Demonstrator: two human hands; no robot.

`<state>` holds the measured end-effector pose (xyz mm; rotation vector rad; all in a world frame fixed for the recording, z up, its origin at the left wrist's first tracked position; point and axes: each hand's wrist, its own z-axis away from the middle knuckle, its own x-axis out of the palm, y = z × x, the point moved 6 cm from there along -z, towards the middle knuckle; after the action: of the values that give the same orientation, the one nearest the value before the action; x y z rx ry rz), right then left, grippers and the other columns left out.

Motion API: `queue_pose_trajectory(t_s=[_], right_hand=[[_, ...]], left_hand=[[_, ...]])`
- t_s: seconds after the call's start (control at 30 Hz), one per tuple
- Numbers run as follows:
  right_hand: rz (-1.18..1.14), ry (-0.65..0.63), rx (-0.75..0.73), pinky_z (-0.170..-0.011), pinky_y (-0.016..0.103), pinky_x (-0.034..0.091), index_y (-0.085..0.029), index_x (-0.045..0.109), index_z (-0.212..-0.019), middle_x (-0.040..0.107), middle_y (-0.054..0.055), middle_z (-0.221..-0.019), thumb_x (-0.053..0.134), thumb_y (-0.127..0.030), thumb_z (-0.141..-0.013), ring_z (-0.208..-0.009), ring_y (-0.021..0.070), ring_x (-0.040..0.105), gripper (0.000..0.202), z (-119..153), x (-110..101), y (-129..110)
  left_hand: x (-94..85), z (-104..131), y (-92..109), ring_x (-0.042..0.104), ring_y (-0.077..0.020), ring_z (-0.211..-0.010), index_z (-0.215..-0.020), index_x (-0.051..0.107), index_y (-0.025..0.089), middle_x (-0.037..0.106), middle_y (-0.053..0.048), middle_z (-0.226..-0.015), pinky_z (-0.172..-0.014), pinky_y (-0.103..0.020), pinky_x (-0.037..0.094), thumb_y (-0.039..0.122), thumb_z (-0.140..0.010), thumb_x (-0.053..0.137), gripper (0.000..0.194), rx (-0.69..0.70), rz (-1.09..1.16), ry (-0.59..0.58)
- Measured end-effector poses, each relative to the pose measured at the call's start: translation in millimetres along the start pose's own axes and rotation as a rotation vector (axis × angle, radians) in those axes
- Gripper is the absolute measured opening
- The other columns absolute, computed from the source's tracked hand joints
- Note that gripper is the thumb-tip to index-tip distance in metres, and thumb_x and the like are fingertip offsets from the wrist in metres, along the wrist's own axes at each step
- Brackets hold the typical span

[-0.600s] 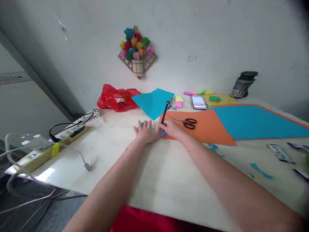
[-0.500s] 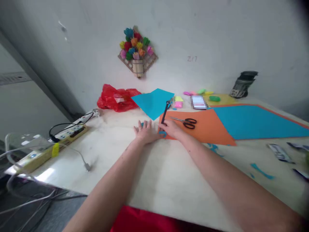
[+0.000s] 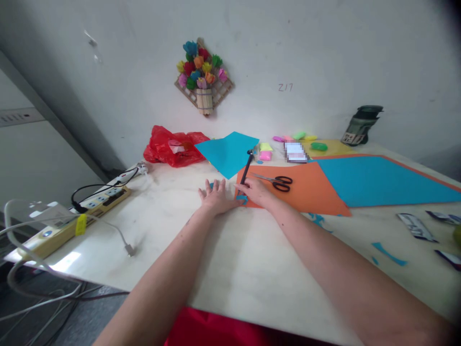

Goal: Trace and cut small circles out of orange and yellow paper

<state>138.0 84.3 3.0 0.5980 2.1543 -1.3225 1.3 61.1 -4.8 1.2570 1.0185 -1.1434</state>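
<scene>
Free tabletop [image 3: 158, 211] spans left hand [image 3: 215, 201] to cable plug [image 3: 129, 250], but scissors [image 3: 274, 181] obstruct just beyond right hand [image 3: 256, 191]

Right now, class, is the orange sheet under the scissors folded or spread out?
Spread out: the orange sheet lies flat, its broad surface showing around the scissors. The part under the right hand is hidden.

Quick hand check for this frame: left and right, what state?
Left hand: open, spread on the table.
Right hand: closed, holding a slim black tool.
</scene>
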Motion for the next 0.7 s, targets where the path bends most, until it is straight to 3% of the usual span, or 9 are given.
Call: queue_pose_trajectory(t_s=[0.7], right_hand=[[-0.089, 0.006, 0.042, -0.056, 0.024, 0.043, -0.017, 0.056, -0.061, 0.063, 0.003, -0.062, 0.052, -0.041, -0.077, -0.059, 0.0147, 0.059, 0.030, 0.4, -1.6, 3.5]], left_hand=[[4.8, -5.9, -3.4, -0.012, -0.0335, -0.132, -0.141, 0.009, 0.025, 0.008, -0.005, -0.148, -0.100, -0.060, 0.000, 0.075, -0.060, 0.038, 0.100, 0.004, -0.011, 0.020]])
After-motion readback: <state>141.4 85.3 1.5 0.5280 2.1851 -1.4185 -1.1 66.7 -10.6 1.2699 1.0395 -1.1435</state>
